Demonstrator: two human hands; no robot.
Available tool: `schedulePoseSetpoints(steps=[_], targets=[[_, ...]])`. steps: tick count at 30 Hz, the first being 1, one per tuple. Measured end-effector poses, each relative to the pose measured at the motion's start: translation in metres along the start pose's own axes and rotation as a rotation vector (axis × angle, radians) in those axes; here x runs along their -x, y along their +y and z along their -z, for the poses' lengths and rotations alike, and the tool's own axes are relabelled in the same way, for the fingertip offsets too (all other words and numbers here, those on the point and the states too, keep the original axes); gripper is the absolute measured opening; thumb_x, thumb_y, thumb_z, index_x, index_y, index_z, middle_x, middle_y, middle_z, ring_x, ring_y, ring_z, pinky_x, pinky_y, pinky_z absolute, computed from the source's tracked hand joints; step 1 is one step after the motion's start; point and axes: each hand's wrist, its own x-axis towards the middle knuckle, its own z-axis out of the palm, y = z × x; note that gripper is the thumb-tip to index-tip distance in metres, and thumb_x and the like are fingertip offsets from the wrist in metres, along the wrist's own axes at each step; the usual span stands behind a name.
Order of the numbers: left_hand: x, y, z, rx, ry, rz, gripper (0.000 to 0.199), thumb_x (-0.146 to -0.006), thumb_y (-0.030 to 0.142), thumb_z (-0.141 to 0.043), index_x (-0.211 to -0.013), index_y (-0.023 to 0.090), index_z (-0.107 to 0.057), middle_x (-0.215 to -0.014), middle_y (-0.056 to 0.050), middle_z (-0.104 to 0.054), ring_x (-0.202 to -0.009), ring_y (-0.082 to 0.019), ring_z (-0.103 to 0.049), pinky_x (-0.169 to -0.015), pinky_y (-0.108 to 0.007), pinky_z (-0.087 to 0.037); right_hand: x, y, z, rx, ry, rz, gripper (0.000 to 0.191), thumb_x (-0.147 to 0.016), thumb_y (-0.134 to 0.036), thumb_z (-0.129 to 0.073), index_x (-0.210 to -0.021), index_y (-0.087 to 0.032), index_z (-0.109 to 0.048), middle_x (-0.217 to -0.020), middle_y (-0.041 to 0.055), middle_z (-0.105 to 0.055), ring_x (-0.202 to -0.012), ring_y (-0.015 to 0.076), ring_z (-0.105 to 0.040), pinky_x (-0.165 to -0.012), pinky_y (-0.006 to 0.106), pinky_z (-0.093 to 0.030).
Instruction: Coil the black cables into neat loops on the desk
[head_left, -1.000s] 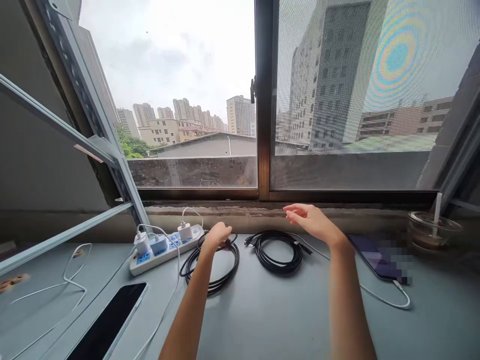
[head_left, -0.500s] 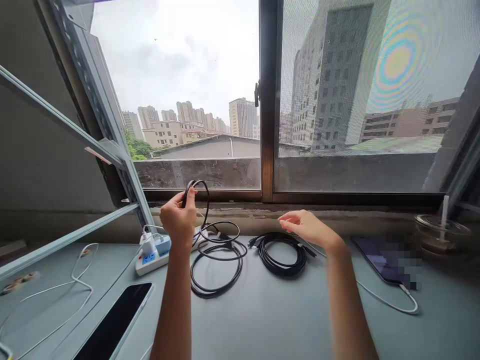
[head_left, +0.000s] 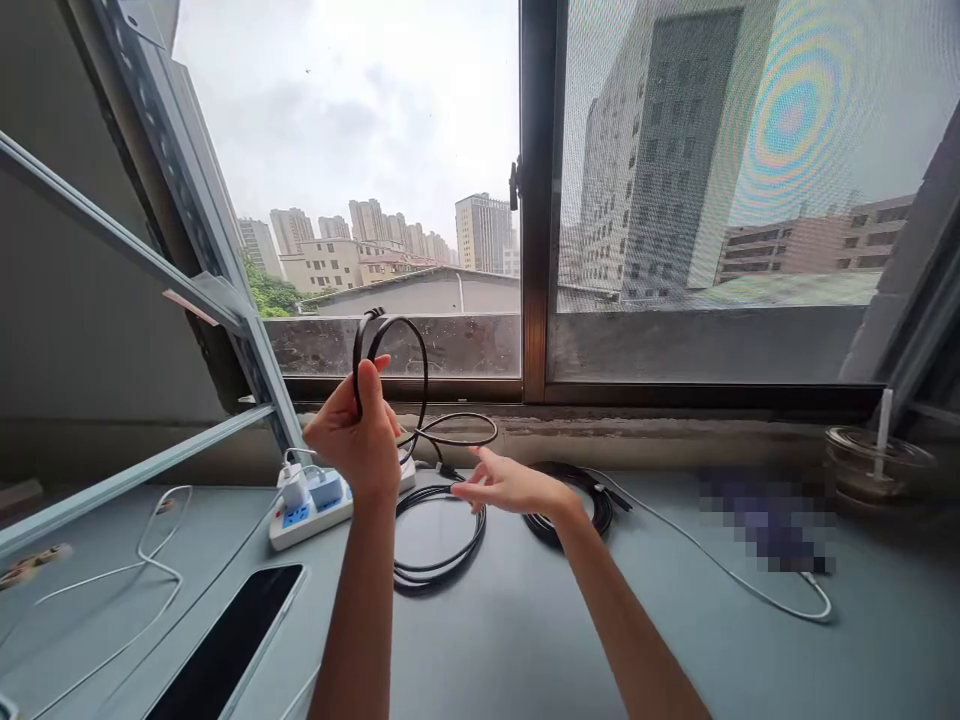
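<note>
One cup with straw inside; left fingers closed round cable, right fingers parted

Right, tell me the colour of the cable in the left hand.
The cable is black; it shows best in the head view.

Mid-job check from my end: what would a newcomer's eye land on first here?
Probably the bright window filling the upper view, with rainbow-like rings over its right pane. Next, the looped black cable held up by the left hand against the window's lower edge. Below, the right hand reaches with fingers spread beside the left coil on the desk, in front of the right coil.
</note>
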Motion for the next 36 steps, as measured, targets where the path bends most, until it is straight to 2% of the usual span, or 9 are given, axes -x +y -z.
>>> schedulePoseSetpoints(steps=[3,7,13,16,19,22,28,33,36], targets=[[0.006,0.007,-0.002,0.06,-0.009,-0.025,0.032,-0.083,0.044,-0.062,-0.085,0.015,-0.076,-0.031,0.009,-0.035,-0.027,-0.002,-0.025,-0.033,-0.023,-0.012,-0.014,0.002,-0.013,-0.3,0.117,0.134,0.066,-0.083,-0.065,-0.046,-0.137,-0.027,-0.037,-0.103,0.0018,-0.068,-0.075,0.0136,-0.067,-0.065,0.025,-0.049],[0.011,0.009,-0.005,0.104,-0.042,-0.039,0.03,-0.084,0.041,-0.062,-0.084,0.015,-0.076,-0.032,0.009,-0.035,-0.027,-0.003,-0.025,-0.033,-0.023,-0.014,-0.027,0.002,-0.019,-0.482,0.266,0.181,0.055,-0.087,-0.066,-0.035,-0.12,-0.027,-0.052,-0.11,0.0027,-0.066,-0.081,0.0133,-0.067,-0.071,0.026,-0.051],[0.003,0.004,-0.002,0.05,0.158,-0.093,0.034,-0.086,0.042,-0.059,-0.074,0.014,-0.074,-0.033,0.006,-0.041,-0.027,-0.004,-0.028,-0.034,-0.023,-0.016,-0.037,0.019,-0.007,-0.535,0.381,0.18,0.062,-0.088,-0.068,-0.025,-0.115,-0.021,-0.055,-0.132,0.0095,-0.056,-0.116,0.0188,-0.057,-0.086,0.03,-0.051],[-0.005,0.005,0.005,0.055,0.163,-0.097,0.031,-0.086,0.04,-0.059,-0.075,0.015,-0.073,-0.032,0.008,-0.038,-0.027,-0.004,-0.026,-0.034,-0.023,-0.015,-0.037,0.033,-0.005,-0.416,0.263,0.141,0.052,-0.084,-0.063,-0.046,-0.108,-0.021,-0.062,-0.116,0.0078,-0.066,-0.102,0.0187,-0.064,-0.082,0.031,-0.052],[-0.012,0.012,0.016,0.045,0.168,-0.159,0.029,-0.085,0.04,-0.06,-0.077,0.016,-0.074,-0.03,0.01,-0.032,-0.027,-0.004,-0.026,-0.034,-0.023,-0.016,-0.047,0.046,-0.02,-0.222,0.187,0.031,0.036,-0.061,-0.035,-0.08,-0.091,-0.018,-0.069,-0.087,0.0059,-0.073,-0.08,0.0212,-0.068,-0.075,0.033,-0.052],[-0.018,0.02,0.026,0.035,0.192,-0.174,0.028,-0.085,0.039,-0.061,-0.074,0.016,-0.073,-0.03,0.01,-0.032,-0.027,-0.004,-0.026,-0.035,-0.024,-0.017,-0.073,0.047,-0.046,-0.076,0.272,-0.062,0.05,-0.061,-0.02,-0.078,-0.109,-0.017,-0.064,-0.077,0.0031,-0.071,-0.077,0.021,-0.068,-0.076,0.033,-0.05],[-0.022,0.021,0.04,0.072,0.162,-0.073,0.025,-0.083,0.037,-0.063,-0.075,0.015,-0.073,-0.029,0.01,-0.031,-0.027,-0.003,-0.022,-0.035,-0.025,-0.013,-0.126,0.019,-0.063,0.002,0.389,-0.038,0.049,-0.079,-0.031,-0.063,-0.122,-0.01,-0.051,-0.078,0.0054,-0.069,-0.057,0.0161,-0.065,-0.06,0.027,-0.048],[-0.022,0.034,0.046,0.08,0.2,-0.039,0.023,-0.083,0.037,-0.064,-0.073,0.018,-0.071,-0.029,0.011,-0.029,-0.027,-0.004,-0.021,-0.035,-0.025,-0.013,-0.095,0.001,-0.035,0.012,0.317,0.226,0.032,-0.067,-0.038,-0.076,-0.087,-0.017,-0.063,-0.094,0.0045,-0.067,-0.061,0.012,-0.061,-0.061,0.025,-0.047],[-0.019,0.045,0.043,0.162,0.22,0.023,0.024,-0.085,0.034,-0.061,-0.07,0.017,-0.068,-0.028,0.011,-0.03,-0.026,-0.003,-0.016,-0.036,-0.026,-0.011,-0.049,-0.013,-0.028,-0.093,0.131,0.372,0.071,-0.058,-0.036,-0.083,-0.12,-0.023,-0.052,-0.086,-0.0012,-0.064,-0.056,0.01,-0.057,-0.052,0.023,-0.044]])
